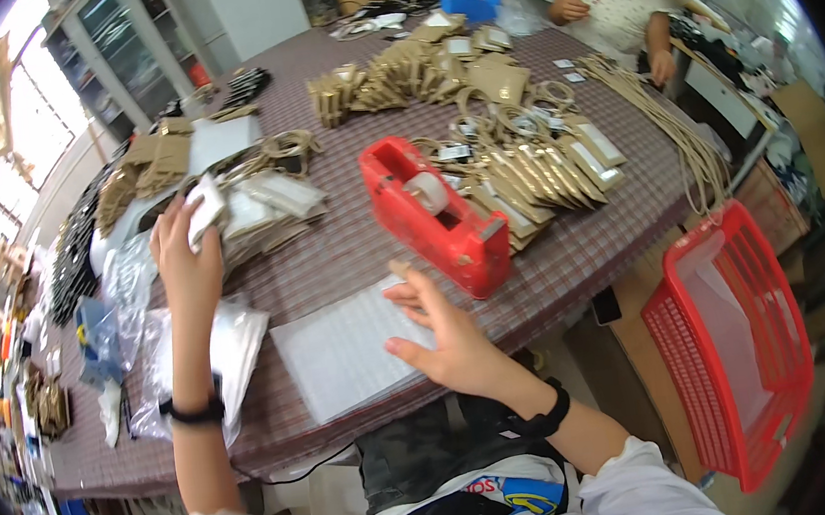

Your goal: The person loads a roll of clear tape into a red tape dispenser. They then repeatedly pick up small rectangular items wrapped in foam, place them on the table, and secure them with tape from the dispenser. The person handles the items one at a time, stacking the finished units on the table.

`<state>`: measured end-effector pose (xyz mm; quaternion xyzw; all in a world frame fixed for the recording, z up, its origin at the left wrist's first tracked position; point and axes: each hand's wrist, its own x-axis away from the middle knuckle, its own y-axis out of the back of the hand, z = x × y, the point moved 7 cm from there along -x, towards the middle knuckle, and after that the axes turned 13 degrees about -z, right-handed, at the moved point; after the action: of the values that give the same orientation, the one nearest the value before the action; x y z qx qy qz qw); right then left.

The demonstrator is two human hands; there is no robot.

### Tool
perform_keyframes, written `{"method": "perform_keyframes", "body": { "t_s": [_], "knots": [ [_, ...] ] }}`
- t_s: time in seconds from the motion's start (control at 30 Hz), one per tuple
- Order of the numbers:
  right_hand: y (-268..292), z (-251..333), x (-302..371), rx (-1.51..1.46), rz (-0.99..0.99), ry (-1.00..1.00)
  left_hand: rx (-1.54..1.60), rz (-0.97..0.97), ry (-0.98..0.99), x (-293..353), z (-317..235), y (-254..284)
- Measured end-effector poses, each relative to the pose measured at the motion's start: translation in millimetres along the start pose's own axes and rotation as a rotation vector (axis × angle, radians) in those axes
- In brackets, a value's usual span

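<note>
My left hand (188, 251) reaches to the left side of the table, its fingers closed on a small white packet (208, 211). Just beyond and beside it lies a heap of flat packets in clear wrapping (261, 205). My right hand (451, 339) is open with fingers apart, over the right part of a translucent white foam sheet or sleeve (338, 361) near the table's front edge. A red tape dispenser (396, 194) with a pale roll stands just beyond my right hand.
A checked cloth covers the table (334, 230). Rows of tan packets (524, 170) and a bundle of tan cords (642, 98) lie to the right. White plastic bags (241, 351) are at front left. A red basket (685, 360) stands at right; another person (612, 5) is at far right.
</note>
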<state>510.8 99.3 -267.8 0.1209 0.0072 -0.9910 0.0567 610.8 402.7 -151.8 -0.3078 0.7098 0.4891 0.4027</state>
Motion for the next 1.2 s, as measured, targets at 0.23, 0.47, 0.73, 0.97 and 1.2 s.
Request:
{"method": "perform_keyframes", "body": {
  "t_s": [0.23,0.47,0.73,0.97,1.2],
  "knots": [
    [-1.5,11.0,4.3,0.125,0.068,0.1,0.16,0.616,-0.066,114.9,-174.0,57.5],
    [126.0,90.9,10.9,-0.057,-0.411,0.581,0.221,0.434,0.126,155.7,-142.7,50.3],
    [369.7,-33.8,-106.7,1.065,-0.861,0.204,0.232,0.389,0.094,151.6,-147.4,46.3],
    [362.1,-19.5,-104.3,1.203,-0.967,0.132,0.22,0.364,0.128,152.5,-144.0,50.4],
    [316.0,40.6,-64.6,0.583,-1.131,0.552,0.243,0.337,0.122,152.9,-144.1,51.1]
  ]
}}
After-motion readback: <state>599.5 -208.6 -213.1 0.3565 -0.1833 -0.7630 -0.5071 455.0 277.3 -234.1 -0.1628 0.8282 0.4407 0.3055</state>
